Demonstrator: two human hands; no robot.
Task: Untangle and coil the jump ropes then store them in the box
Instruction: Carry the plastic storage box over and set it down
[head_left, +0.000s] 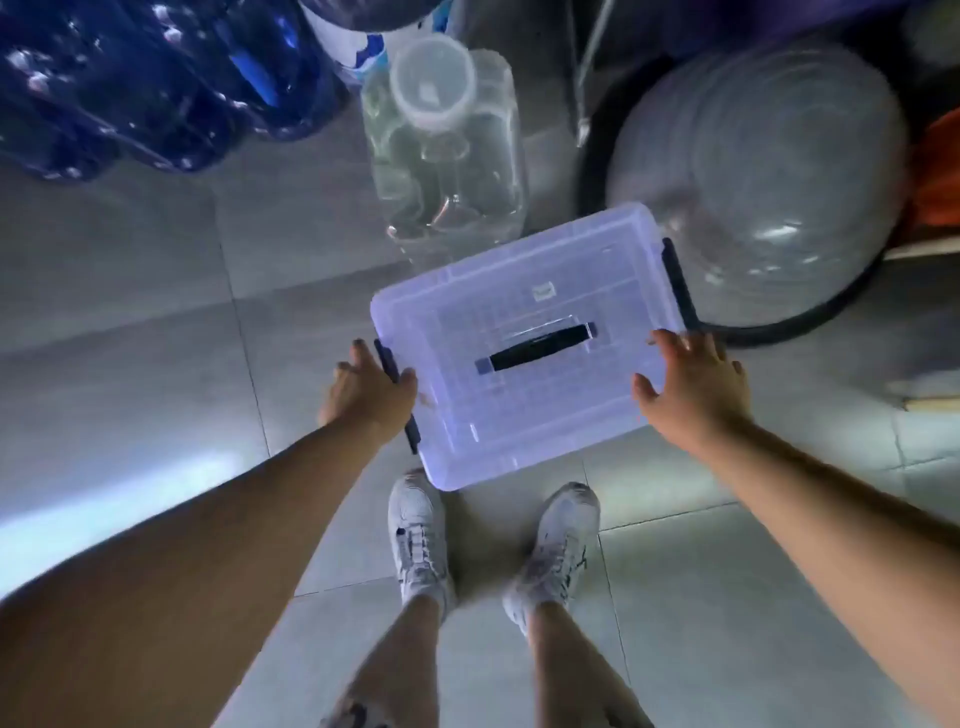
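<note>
We're holding the box (524, 358), lid on, just ahead of our shoes (418, 535): left hand (369, 395) is gripping its latch (388, 364), right hand (691, 384) is pressing spread fingers (670, 343) on the far edge. We're aiming for level, and a firmer right grip; no ropes are showing

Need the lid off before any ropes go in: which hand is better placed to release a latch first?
Left. The left hand grips the storage box right over its black left latch. The right hand lies open at the near corner, short of the right latch.
</note>
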